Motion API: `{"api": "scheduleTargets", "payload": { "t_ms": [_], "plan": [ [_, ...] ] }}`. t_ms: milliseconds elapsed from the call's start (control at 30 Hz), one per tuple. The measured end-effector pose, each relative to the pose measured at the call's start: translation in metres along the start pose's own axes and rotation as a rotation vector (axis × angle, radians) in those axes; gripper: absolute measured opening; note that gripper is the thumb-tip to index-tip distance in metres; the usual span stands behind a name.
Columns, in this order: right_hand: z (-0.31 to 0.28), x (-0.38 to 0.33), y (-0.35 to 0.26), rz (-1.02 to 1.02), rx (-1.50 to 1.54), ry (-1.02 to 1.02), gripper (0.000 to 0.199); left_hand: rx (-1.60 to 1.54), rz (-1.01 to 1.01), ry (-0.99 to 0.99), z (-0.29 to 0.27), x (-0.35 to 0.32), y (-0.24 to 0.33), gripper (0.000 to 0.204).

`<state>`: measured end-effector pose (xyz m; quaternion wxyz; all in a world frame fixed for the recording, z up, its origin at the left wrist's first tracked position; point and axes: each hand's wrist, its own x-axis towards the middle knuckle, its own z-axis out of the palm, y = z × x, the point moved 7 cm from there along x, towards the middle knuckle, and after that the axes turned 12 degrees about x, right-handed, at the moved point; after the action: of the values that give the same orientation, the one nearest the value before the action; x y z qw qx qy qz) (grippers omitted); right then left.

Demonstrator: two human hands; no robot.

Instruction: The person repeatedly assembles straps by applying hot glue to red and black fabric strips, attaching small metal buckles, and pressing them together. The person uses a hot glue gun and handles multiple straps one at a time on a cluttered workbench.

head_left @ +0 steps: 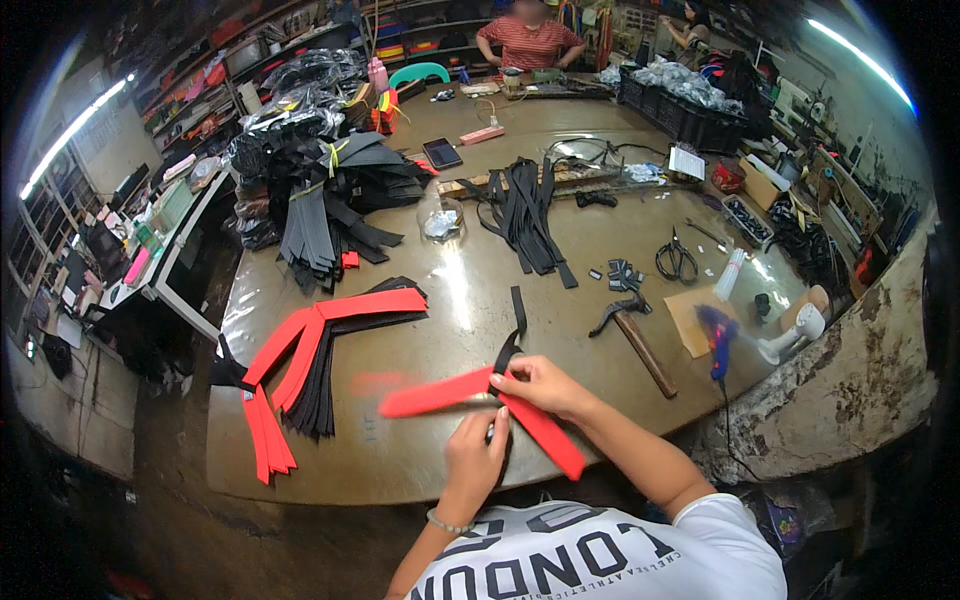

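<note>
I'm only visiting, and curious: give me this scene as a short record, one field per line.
Work surface: brown table
Being handled: red strip, with a black strap crossing it
Right hand: fingers pinching the black strap at the crossing
Left hand: fingers just below the crossing; exact grip unclear
Left side: red strips, partly over dark strips
Right side: hammer, scissors
Far side: person in a striped shirt
</note>
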<state>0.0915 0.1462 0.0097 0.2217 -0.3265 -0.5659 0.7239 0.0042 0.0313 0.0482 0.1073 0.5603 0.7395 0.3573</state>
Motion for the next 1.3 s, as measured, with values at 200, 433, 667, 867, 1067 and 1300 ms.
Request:
{"api": "scheduleTargets", "payload": {
  "t_ms": [200,433,667,867,1067,1300],
  "plan": [
    [-0.011,-0.020,0.006,0.132,-0.118,-0.386,0.033,-0.010,0.113,-0.080,-0.020,0.022,0.002,0.020],
    [-0.014,-0.010,-0.022,-0.163,0.086,-0.207,0.032,-0.096,-0.023,-0.217,0.015,0.014,-0.015,0.020],
    [0.007,-0.045,-0.024,-0.456,-0.301,-0.080,0.043,0.101,0.016,-0.021,0.021,0.015,-0.028,0.014],
    [0.013,-0.032,0.006,-0.672,-0.753,0.130,0.025,0.073,0.110,0.051,0.024,0.011,-0.026,0.014],
    [0.026,-0.069,0.008,-0.849,-1.026,0.191,0.020,0.092,0.095,0.046,0.026,0.005,-0.022,0.014],
    [0.041,-0.087,0.013,-0.825,-1.136,0.124,0.011,0.259,0.209,0.033,0.028,0.000,-0.011,0.021]
  ]
}}
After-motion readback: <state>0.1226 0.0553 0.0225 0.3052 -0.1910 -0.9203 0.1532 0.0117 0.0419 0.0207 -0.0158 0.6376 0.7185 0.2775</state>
